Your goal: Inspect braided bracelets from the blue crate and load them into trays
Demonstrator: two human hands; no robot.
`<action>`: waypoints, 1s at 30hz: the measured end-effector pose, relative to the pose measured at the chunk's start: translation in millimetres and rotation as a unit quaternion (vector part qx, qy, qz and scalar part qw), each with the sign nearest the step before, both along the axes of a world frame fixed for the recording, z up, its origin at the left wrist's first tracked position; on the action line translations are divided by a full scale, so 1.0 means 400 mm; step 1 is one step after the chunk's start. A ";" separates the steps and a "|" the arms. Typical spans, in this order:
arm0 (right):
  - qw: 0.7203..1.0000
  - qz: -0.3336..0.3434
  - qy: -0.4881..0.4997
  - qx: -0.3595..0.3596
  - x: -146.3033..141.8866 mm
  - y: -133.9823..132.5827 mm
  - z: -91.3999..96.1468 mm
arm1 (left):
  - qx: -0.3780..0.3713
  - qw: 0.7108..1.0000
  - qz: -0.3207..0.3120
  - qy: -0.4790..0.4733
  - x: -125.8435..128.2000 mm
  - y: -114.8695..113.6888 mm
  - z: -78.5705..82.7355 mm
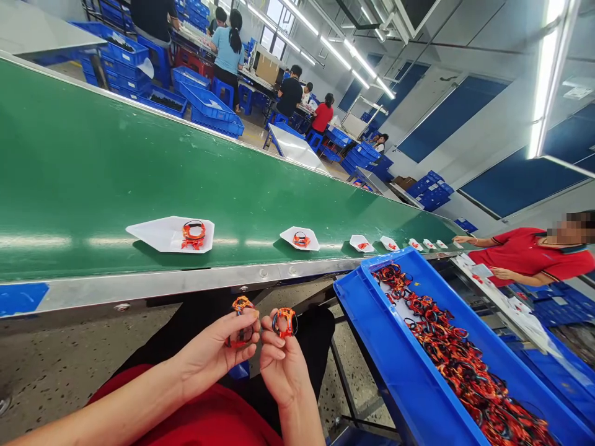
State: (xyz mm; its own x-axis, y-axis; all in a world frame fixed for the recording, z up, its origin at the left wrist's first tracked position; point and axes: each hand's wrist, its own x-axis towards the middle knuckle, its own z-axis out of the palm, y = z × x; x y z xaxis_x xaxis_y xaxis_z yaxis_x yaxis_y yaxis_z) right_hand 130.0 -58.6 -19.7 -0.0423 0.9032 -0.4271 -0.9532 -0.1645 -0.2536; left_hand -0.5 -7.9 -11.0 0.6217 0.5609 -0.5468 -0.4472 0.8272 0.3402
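Both hands are close together over my lap, in front of the belt's near edge. My left hand pinches an orange-and-black loop of wire-like strands; part of it is hidden behind the fingers. Just beside it, my right hand holds a similar orange-and-black loop between thumb and fingers, its round opening facing me. To the right stands a blue tray, with a heap of such loops inside. On the green belt, a white paper boat carries one loop.
The green conveyor belt crosses in front of me, bordered by a metal rail. Another boat and several smaller ones sit farther along it. A co-worker in red reaches to the belt at right. Blue crates stand beyond.
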 end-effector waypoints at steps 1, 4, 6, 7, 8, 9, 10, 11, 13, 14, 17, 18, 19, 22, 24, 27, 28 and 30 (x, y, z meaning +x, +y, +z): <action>1.000 0.002 -0.007 0.001 -0.002 0.001 -0.001 | 0.023 1.000 -0.011 0.003 0.001 -0.003 0.001; 0.996 -0.009 -0.087 0.000 -0.012 0.003 0.000 | 0.118 0.991 -0.059 0.010 0.004 -0.010 0.003; 0.984 -0.030 -0.175 0.004 -0.021 0.003 0.002 | 0.165 0.983 -0.083 0.010 0.004 -0.013 0.004; 0.976 -0.042 -0.214 0.009 -0.026 0.003 0.002 | 0.178 0.980 -0.091 0.008 0.004 -0.013 0.003; 0.968 -0.049 -0.246 0.015 -0.030 0.003 0.003 | 0.185 0.978 -0.094 0.005 0.004 -0.013 0.002; 0.961 -0.054 -0.270 0.021 -0.033 0.003 0.003 | 0.188 0.977 -0.096 0.002 0.004 -0.013 0.001; 0.956 -0.056 -0.287 0.026 -0.035 0.003 0.004 | 0.188 0.977 -0.096 0.000 0.004 -0.012 -0.001; 0.952 -0.058 -0.300 0.030 -0.037 0.004 0.005 | 0.185 0.978 -0.096 -0.001 0.005 -0.010 -0.003; 0.944 -0.062 -0.322 0.034 -0.039 0.005 0.006 | 0.176 0.980 -0.095 0.004 0.006 -0.007 -0.005; 0.941 -0.065 -0.332 0.034 -0.039 0.006 0.007 | 0.171 0.981 -0.094 0.009 0.007 -0.006 -0.007; 0.932 -0.071 -0.356 0.026 -0.040 0.007 0.010 | 0.161 0.982 -0.092 0.019 0.010 -0.003 -0.010; 0.930 -0.072 -0.361 0.022 -0.040 0.007 0.010 | 0.160 0.983 -0.091 0.020 0.010 -0.003 -0.010; 0.928 -0.073 -0.365 0.019 -0.041 0.008 0.011 | 0.159 0.983 -0.090 0.021 0.010 -0.004 -0.010; 0.925 -0.077 -0.372 0.011 -0.043 0.008 0.011 | 0.160 0.983 -0.093 0.020 0.009 -0.006 -0.007; 0.921 -0.075 -0.383 0.008 -0.045 0.008 0.011 | 0.165 0.981 -0.098 0.019 0.009 -0.008 -0.003; 0.917 -0.075 -0.391 -0.004 -0.044 0.008 0.015 | 0.165 0.981 -0.096 0.019 0.009 -0.007 0.001; 0.920 -0.077 -0.385 -0.006 -0.043 0.008 0.017 | 0.159 0.983 -0.090 0.019 0.009 -0.006 0.000; 0.929 -0.077 -0.363 -0.004 -0.040 0.006 0.022 | 0.141 0.987 -0.079 0.020 0.010 -0.004 -0.002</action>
State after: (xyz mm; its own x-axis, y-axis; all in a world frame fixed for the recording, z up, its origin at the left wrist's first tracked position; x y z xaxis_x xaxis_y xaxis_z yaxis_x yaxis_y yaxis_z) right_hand 114.2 -56.1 -10.9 0.3882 0.8714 -0.3000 -0.5447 -0.0457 -0.8374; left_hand 3.4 -9.5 -11.7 0.6942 0.5926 -0.4086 -0.3020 0.7550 0.5820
